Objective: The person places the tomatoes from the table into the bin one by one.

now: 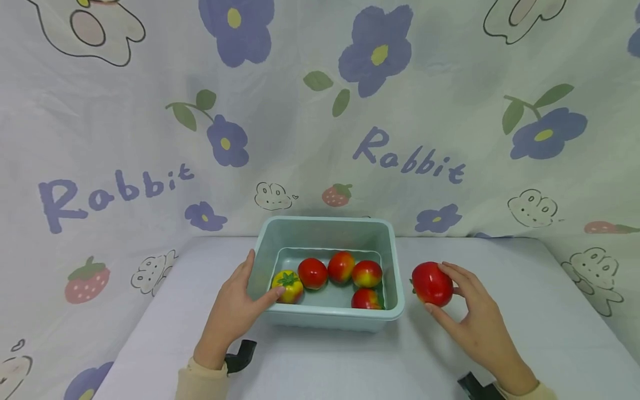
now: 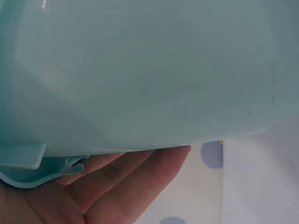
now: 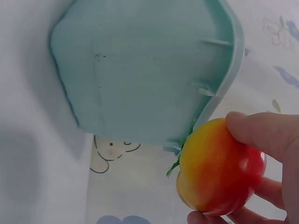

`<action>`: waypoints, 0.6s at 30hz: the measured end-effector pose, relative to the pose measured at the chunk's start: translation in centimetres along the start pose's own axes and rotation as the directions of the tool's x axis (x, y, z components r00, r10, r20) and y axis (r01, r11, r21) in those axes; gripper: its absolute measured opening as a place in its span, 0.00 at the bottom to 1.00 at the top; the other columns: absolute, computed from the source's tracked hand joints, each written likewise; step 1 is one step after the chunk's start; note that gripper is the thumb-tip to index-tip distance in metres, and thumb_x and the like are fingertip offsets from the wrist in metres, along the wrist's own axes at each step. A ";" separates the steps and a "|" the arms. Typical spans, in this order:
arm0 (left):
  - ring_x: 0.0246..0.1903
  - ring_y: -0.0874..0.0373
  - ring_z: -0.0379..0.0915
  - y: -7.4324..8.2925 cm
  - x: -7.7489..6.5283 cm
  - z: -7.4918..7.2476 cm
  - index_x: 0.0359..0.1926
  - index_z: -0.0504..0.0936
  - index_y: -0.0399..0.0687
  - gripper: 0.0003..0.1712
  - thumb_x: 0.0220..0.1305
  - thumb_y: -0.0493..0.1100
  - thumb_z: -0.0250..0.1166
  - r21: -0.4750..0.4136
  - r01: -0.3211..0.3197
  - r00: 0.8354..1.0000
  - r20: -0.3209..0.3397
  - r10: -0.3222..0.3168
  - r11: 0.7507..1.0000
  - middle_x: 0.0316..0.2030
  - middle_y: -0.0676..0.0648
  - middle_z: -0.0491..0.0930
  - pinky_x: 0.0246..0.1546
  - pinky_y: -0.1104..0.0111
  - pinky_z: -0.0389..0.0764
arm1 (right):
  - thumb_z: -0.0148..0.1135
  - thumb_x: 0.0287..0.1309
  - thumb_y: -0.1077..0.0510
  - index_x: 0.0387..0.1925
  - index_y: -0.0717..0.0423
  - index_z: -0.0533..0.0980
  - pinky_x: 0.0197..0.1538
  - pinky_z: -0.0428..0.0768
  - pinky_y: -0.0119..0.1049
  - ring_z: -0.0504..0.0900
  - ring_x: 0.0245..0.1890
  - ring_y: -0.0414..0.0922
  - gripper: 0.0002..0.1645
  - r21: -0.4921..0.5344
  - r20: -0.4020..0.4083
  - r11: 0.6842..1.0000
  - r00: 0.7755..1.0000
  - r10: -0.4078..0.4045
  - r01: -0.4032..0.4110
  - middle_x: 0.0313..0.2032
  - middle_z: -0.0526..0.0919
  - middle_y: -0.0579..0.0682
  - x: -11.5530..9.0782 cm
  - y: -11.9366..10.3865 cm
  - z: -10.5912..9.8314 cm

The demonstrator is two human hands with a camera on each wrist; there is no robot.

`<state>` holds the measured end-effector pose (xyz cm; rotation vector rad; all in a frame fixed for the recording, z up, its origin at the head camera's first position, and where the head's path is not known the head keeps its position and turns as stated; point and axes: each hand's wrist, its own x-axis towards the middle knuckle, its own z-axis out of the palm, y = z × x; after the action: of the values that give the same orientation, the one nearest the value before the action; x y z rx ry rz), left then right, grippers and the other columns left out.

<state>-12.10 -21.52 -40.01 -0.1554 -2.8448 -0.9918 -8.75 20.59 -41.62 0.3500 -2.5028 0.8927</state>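
Observation:
My right hand (image 1: 477, 322) holds a red tomato (image 1: 433, 284) between thumb and fingers, just outside the right wall of a pale green plastic bin (image 1: 330, 313). In the right wrist view this tomato (image 3: 219, 163) shows a yellow-orange side and green leaves at its stem end. At the bin's left front corner, my left hand (image 1: 239, 306) grips the side, thumb over the rim and fingers along the outside. The left wrist view shows those fingers (image 2: 135, 186) against the outer wall. Several red and yellow tomatoes (image 1: 313, 273) lie inside, one yellow-green tomato (image 1: 288, 286) near my left thumb.
The bin stands on a white-covered table (image 1: 320, 366), near its back edge. Behind it hangs a patterned cloth (image 1: 300, 122) with flowers, rabbits and lettering. Black straps (image 1: 241, 356) show at both wrists.

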 end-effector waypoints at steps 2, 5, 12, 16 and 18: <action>0.70 0.33 0.59 0.0 0.0 0.0 0.79 0.49 0.37 0.59 0.63 0.67 0.65 -0.001 0.002 1.000 0.003 -0.002 1.000 0.74 0.34 0.57 0.62 0.36 0.66 | 0.84 0.38 0.61 0.67 0.56 0.71 0.50 0.66 0.11 0.79 0.53 0.51 0.50 0.016 -0.008 1.000 1.000 0.001 -0.001 0.62 0.75 0.57 0.1 -0.2 -0.1; 0.70 0.33 0.59 0.0 0.0 0.0 0.79 0.49 0.38 0.59 0.62 0.67 0.65 -0.001 0.013 1.000 0.011 -0.012 1.000 0.75 0.34 0.57 0.61 0.36 0.67 | 0.84 0.38 0.62 0.67 0.55 0.71 0.51 0.64 0.10 0.78 0.54 0.51 0.51 0.033 -0.016 0.999 1.000 0.005 -0.004 0.62 0.74 0.57 0.3 -0.5 -0.2; 0.69 0.33 0.59 0.0 0.0 0.1 0.79 0.49 0.38 0.58 0.63 0.66 0.65 0.005 0.011 1.000 0.006 -0.011 1.000 0.74 0.34 0.58 0.61 0.36 0.67 | 0.85 0.34 0.65 0.68 0.55 0.70 0.53 0.66 0.11 0.77 0.56 0.52 0.54 0.060 -0.062 0.997 0.997 -0.042 0.046 0.64 0.74 0.57 1.0 -1.0 0.1; 0.69 0.33 0.60 -0.1 0.0 0.1 0.78 0.50 0.37 0.58 0.63 0.66 0.65 0.008 0.001 1.000 -0.001 -0.001 1.000 0.74 0.33 0.58 0.61 0.36 0.67 | 0.85 0.36 0.64 0.68 0.54 0.70 0.52 0.67 0.11 0.77 0.57 0.52 0.54 0.087 -0.064 0.995 0.997 -0.047 0.053 0.64 0.73 0.56 1.6 -1.6 0.2; 0.69 0.33 0.60 -0.2 0.0 0.1 0.78 0.50 0.37 0.58 0.62 0.67 0.65 0.007 0.001 1.000 -0.001 -0.001 1.000 0.74 0.33 0.58 0.61 0.36 0.67 | 0.84 0.37 0.64 0.68 0.54 0.70 0.52 0.67 0.12 0.76 0.57 0.52 0.53 0.098 -0.058 0.994 0.997 -0.047 0.052 0.64 0.73 0.56 1.8 -2.0 0.3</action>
<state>-12.15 -21.55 -40.21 -0.1521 -2.8474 -0.9818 -9.69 18.71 -39.84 0.4124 -2.3936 0.9963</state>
